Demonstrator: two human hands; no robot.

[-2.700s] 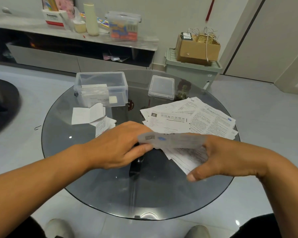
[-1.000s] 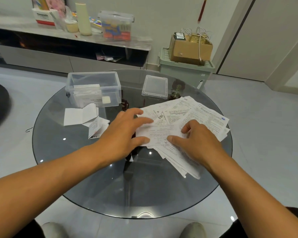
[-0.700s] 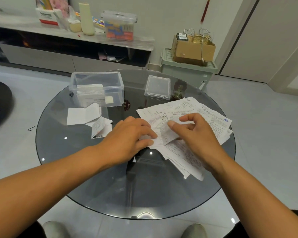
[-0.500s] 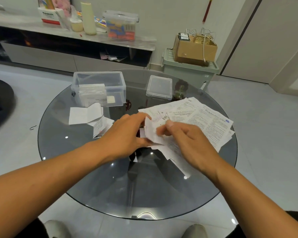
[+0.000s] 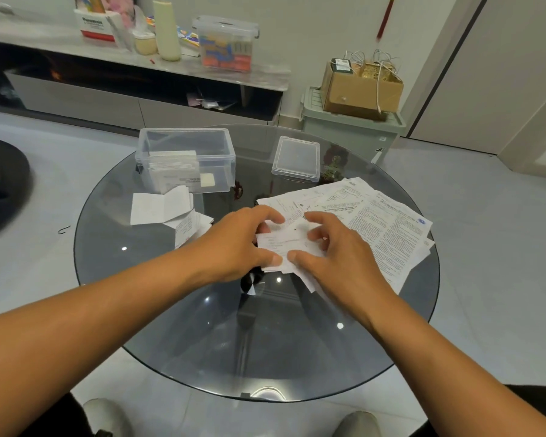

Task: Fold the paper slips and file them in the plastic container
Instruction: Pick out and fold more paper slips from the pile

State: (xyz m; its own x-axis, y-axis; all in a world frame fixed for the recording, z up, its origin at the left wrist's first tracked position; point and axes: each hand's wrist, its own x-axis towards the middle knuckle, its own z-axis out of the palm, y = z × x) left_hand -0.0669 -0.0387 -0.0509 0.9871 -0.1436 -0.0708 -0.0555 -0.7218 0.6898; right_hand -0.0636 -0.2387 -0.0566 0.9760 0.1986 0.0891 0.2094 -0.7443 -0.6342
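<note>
A thin, limp paper slip (image 5: 286, 244) is pinched at its edges between the left hand (image 5: 237, 244) and right hand (image 5: 334, 257) above the loose paper pile (image 5: 388, 228) (the plastic container (image 5: 186, 162) stands well apart), so it is judged light, easily creased, and best taken by its corners.

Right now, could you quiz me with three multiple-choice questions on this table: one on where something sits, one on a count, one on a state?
1. Where is the loose lid?
A. on the container
B. on the glass table, right of the container
C. on the floor

2. How many hands hold the paper slip?
A. none
B. one
C. two

3. The plastic container is:
A. open, with folded slips inside
B. closed
C. tipped over

Answers: 1 B, it lies flat beside the container. 2 C, the left hand and right hand both pinch it. 3 A, no lid on it, papers show through its wall.
</note>
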